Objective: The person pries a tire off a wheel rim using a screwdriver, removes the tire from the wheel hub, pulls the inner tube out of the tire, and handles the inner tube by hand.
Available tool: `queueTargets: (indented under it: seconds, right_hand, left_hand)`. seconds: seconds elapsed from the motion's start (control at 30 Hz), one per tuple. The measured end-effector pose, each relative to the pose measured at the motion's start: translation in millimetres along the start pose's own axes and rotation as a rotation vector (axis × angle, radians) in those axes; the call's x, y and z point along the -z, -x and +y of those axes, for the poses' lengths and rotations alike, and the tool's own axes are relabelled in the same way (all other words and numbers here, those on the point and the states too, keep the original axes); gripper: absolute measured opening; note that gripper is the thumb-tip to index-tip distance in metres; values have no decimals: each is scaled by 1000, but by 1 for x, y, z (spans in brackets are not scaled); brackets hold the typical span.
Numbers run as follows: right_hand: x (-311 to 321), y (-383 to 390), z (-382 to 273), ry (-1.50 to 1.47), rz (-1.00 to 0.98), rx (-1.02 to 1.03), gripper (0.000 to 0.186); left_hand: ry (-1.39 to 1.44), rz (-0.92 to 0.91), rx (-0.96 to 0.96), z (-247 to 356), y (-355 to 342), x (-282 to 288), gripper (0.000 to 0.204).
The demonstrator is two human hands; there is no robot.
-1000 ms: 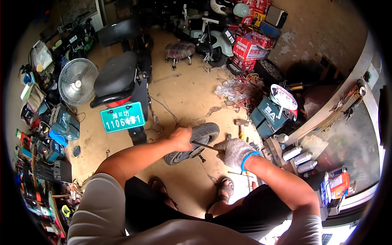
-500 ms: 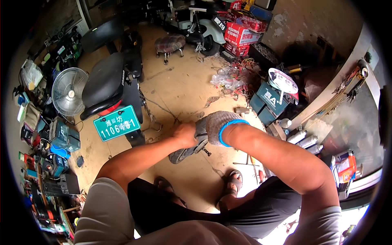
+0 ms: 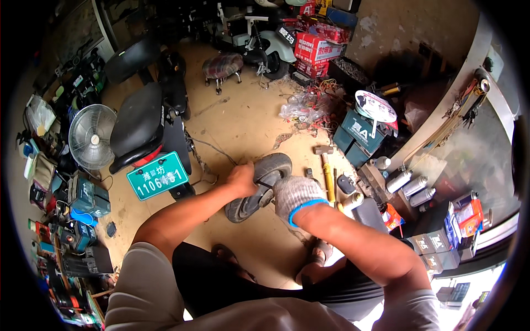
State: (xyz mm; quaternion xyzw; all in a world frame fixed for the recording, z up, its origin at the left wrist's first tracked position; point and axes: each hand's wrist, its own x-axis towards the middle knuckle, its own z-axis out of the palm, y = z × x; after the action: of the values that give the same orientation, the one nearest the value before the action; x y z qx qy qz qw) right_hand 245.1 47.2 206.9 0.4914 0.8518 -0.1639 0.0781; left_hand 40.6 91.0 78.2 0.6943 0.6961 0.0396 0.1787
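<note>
L hand (image 3: 241, 179), bare, has its fingers curled over the L side of the wheel (image 3: 265, 190); they're closed on the tyre. R hand (image 3: 298, 196), in a grey knit glove w/ blue cuff, is at the wheel's R side, back of glove up; its fingers are hidden, so can't tell if they're open or gripping. Wheel sits btwn the two hands, tilted, its tyre showing ahead of the R fingers and nearer the body than the L ones.

Just R of the R fingers, a bit ahead: hammer (image 3: 327, 165) w/ yellow handle. Farther R: silver spray cans (image 3: 410, 187). L of the L fingers: green plate (image 3: 158, 175) on a scooter (image 3: 138, 113) w/ black seat; past that, fan (image 3: 93, 136). Well ahead of both: plaid stool (image 3: 222, 66).
</note>
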Motion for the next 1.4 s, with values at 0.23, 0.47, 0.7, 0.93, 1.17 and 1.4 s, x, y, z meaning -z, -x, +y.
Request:
queueTargets:
  seconds: [0.23,0.47,0.7,0.93,1.17,1.4]
  right_hand:
    - [36,-8,-14,-19,36,105,23]
    - [-107,11,15,-35,247,32,43]
    - [51,-72,-11,-90,-185,102,25]
    - [-138,-21,22,-185,183,23,44]
    - [-317,-69,33,-584,458,-229,29]
    - [-284,-61,-42,-2116,-47,-553,19]
  left_hand:
    - [26,53,-60,-9,-12,-3,50]
    - [18,2,41,-15,-27,10,57]
    - [1,116,-108,-27,-33,-12,56]
    - [68,-69,108,-46,-21,29,64]
    - [111,-100,-32,-4,-15,16,92]
    - [306,-24,-156,-55,-27,-8,116]
